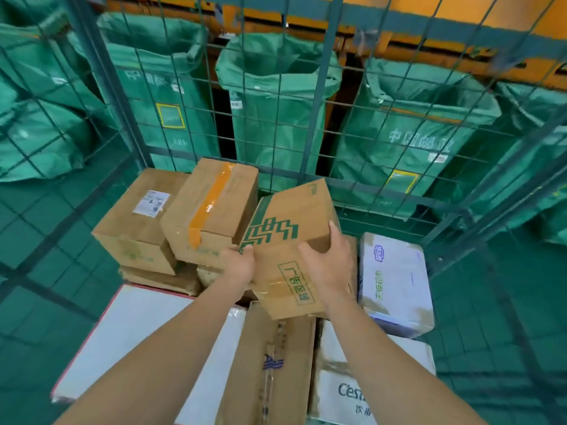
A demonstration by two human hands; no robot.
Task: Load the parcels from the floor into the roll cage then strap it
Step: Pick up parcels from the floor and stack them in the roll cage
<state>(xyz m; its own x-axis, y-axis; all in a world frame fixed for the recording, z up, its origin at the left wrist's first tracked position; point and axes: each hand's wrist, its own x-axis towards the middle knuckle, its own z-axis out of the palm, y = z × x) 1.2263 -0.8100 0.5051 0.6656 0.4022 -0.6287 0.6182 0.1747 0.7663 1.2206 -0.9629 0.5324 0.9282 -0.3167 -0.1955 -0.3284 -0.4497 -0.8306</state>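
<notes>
I hold a brown cardboard parcel with green print (288, 228) tilted above the parcels stacked inside the green wire roll cage (310, 124). My left hand (237, 265) grips its left edge. My right hand (329, 265) curls over its right side. Below and left stand a brown box with orange tape (211, 210) and a brown box with a white label (138, 222). A white and purple box (395, 283) lies to the right. Nearer to me lie a large white box (129, 338), a long brown box (273, 363) and a white box with dark lettering (346, 391).
Green mail sacks (276, 96) hang open behind the cage's back mesh, under an orange frame (460, 16). The floor is green on both sides. Cage side walls rise on the left (61, 194) and on the right (497, 210).
</notes>
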